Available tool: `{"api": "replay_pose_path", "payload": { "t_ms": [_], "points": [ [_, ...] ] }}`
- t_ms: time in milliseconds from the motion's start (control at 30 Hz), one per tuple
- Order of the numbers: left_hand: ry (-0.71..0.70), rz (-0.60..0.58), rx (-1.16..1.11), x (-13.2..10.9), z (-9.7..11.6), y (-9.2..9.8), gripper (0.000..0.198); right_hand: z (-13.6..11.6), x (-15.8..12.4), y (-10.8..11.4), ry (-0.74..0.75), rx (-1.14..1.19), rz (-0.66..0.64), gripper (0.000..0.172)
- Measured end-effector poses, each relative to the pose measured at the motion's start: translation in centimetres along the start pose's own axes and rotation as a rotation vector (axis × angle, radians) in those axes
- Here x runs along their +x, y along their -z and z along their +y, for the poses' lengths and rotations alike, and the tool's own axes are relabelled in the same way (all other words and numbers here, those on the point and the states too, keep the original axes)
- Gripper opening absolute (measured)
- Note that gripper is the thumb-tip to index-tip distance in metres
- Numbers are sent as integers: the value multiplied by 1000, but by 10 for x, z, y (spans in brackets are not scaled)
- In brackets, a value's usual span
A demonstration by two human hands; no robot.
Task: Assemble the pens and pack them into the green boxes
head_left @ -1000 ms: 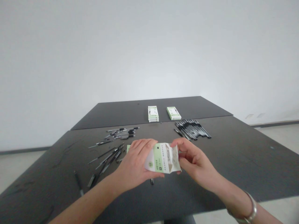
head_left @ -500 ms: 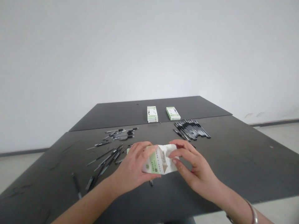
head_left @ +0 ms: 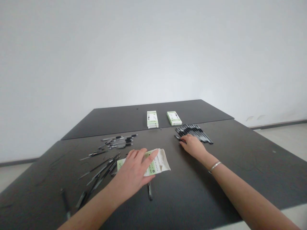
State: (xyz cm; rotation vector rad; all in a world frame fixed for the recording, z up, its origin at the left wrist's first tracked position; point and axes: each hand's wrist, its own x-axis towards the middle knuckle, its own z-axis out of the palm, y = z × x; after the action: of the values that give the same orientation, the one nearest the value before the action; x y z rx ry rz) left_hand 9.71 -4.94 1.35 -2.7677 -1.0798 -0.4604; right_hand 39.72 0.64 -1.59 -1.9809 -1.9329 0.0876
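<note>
My left hand point(head_left: 134, 172) is closed around a green and white pen box point(head_left: 151, 164), whose flap end points right with the white flap point(head_left: 165, 159) folded out. Across the table, my right hand point(head_left: 193, 146) reaches to the near left side of a row of black pens point(head_left: 195, 132). Its fingertips are on a pen point(head_left: 177, 137) at that row's edge; most of this pen is hidden under the hand. Below the box lies a single pen point(head_left: 150, 191), partly covered by my left hand.
Loose pens point(head_left: 122, 141) are scattered on the left, with more pens point(head_left: 105, 169) nearer me beside my left forearm. At the back stand a stack of pen boxes point(head_left: 152, 118) and another pen box point(head_left: 174, 118). The dark table point(head_left: 240, 159) has a seam across it.
My right hand has let go of the box flap and moved away to the pen row. My left hand has shifted slightly left with the box. The view has turned a little.
</note>
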Motion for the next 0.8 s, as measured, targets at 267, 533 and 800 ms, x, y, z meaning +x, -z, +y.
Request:
{"api": "replay_pose_path", "payload": {
  "t_ms": [267,533,800],
  "points": [
    [54,-22,-48,12,-2,-3,81,-15,2,8,-6,47,4,7],
    [64,28,-111,17,6,-7,82,-72,-70,68,132,1124,504,39],
    [61,78,-145,13,8,-3,74,-83,-82,61,147,1063,524,42]
  ]
}}
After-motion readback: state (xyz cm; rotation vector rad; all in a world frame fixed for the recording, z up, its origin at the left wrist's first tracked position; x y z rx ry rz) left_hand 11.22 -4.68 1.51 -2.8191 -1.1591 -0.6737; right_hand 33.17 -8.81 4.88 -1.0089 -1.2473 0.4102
